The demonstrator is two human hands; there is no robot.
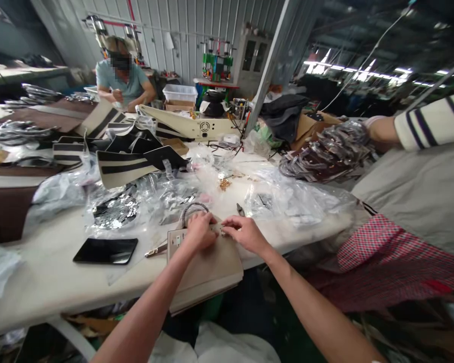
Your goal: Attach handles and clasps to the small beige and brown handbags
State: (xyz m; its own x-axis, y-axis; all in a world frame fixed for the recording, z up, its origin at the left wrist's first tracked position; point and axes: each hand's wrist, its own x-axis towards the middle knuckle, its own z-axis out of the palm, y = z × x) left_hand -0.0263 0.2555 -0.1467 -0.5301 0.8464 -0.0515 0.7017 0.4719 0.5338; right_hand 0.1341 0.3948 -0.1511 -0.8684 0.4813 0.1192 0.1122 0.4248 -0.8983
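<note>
Under the left hand [201, 232], grip unclear, the flat beige leather-like panel [208, 269] should be steadied; a tiny fitting [222, 231] seems pinched by the right hand [245, 233].

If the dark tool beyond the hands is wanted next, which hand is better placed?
Probably the right hand: the dark tool lies just beyond it, while the left hand is farther off, resting on the beige piece.

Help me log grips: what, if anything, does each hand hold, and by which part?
The left hand lies on the beige piece near its top edge; the right hand has fingertips there too. Whether either grips anything cannot be told.
</note>
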